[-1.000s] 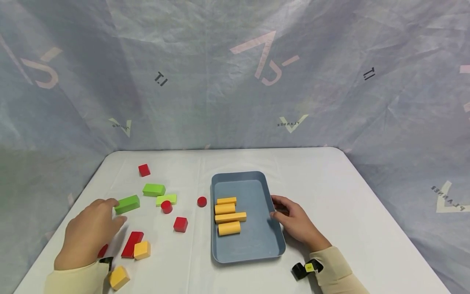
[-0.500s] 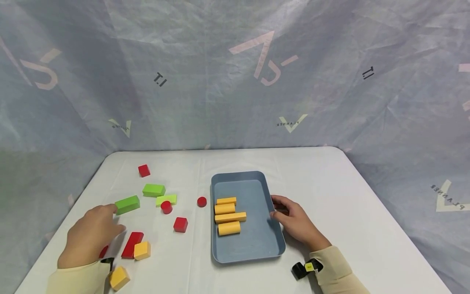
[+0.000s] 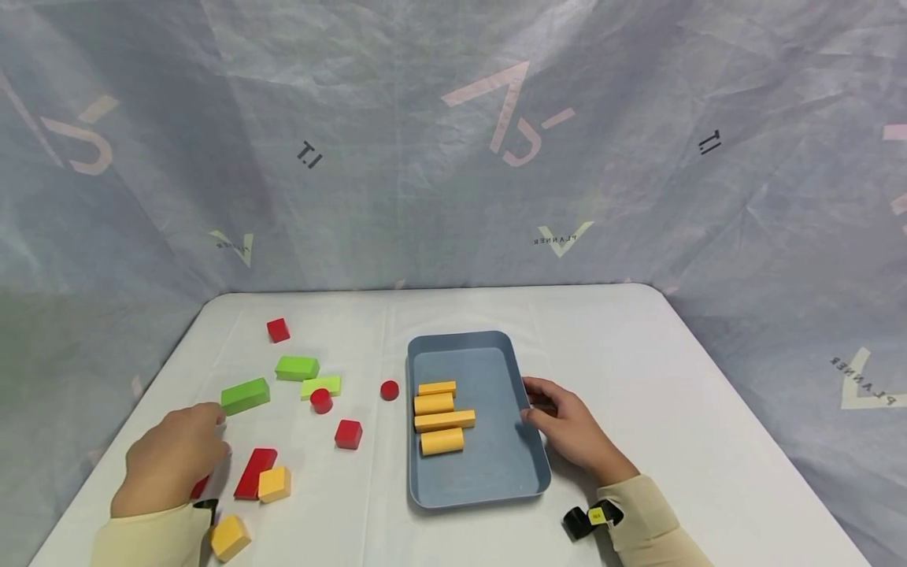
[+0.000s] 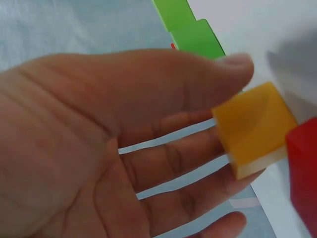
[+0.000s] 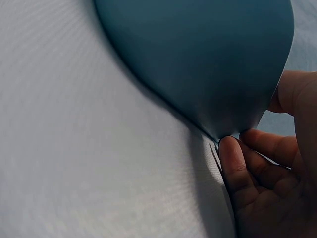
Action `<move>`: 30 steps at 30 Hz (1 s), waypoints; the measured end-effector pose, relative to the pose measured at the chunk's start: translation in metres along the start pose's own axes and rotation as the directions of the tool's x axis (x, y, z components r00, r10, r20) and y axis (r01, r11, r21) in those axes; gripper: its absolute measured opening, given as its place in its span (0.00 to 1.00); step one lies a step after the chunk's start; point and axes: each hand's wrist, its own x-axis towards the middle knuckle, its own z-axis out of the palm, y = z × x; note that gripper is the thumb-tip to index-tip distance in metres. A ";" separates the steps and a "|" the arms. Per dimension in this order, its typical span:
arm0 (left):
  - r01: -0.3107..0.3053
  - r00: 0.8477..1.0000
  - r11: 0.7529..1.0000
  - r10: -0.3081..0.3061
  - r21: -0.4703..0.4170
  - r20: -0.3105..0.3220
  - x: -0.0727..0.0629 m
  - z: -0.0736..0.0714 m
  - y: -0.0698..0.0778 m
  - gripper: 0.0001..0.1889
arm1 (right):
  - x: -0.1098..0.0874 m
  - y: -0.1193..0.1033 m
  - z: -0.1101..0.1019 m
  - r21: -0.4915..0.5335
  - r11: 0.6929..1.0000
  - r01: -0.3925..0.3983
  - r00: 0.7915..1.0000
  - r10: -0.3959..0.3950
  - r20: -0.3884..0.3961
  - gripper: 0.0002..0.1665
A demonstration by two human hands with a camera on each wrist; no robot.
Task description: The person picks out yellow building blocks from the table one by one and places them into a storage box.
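A person's left hand (image 3: 170, 455), at 9 o'clock from a gray-blue tray (image 3: 505, 476), sits slightly nearer the body than half a second earlier, the gap between thumb and fingers narrowed. In the left wrist view a yellow block (image 4: 255, 128) shows between them; whether it is gripped cannot be told, since the back of the hand screens it from the head camera. The right hand (image 3: 570, 429), unmoved, grips the tray's wall at 3 o'clock. Four yellow pieces (image 3: 442, 442) lie as before on the tray's 9 o'clock side. A green block (image 3: 245, 396) rests at 2 o'clock from the left hand, a red slab (image 3: 253, 475) just past 3. A red piece (image 3: 200, 487) is mostly hidden by the left wrist, its shape hard to judge. At 3 o'clock in the left wrist view, a red block (image 4: 304, 171) is cut off.
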 end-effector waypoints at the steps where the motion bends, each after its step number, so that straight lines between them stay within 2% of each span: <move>1: 0.001 1.000 1.000 -0.001 0.000 0.003 0.000 0.000 0.000 0.23 | 0.000 0.000 0.000 -0.001 1.000 0.002 1.000 -0.002 -0.001 0.33; 16: 0.010 1.000 1.000 -0.010 -0.014 0.022 0.000 -0.001 -0.003 0.21 | -0.001 -0.003 0.000 0.002 1.000 0.011 1.000 -0.011 -0.002 0.32; 26: -0.003 1.000 0.999 0.003 -0.033 -0.009 -0.002 -0.002 -0.003 0.20 | -0.001 0.000 0.000 -0.011 1.000 -0.001 1.000 0.001 -0.001 0.33; 30: -0.024 0.998 0.999 0.023 -0.022 -0.062 -0.002 -0.003 -0.001 0.19 | 0.000 0.000 0.000 -0.008 1.000 0.005 1.000 -0.005 -0.004 0.33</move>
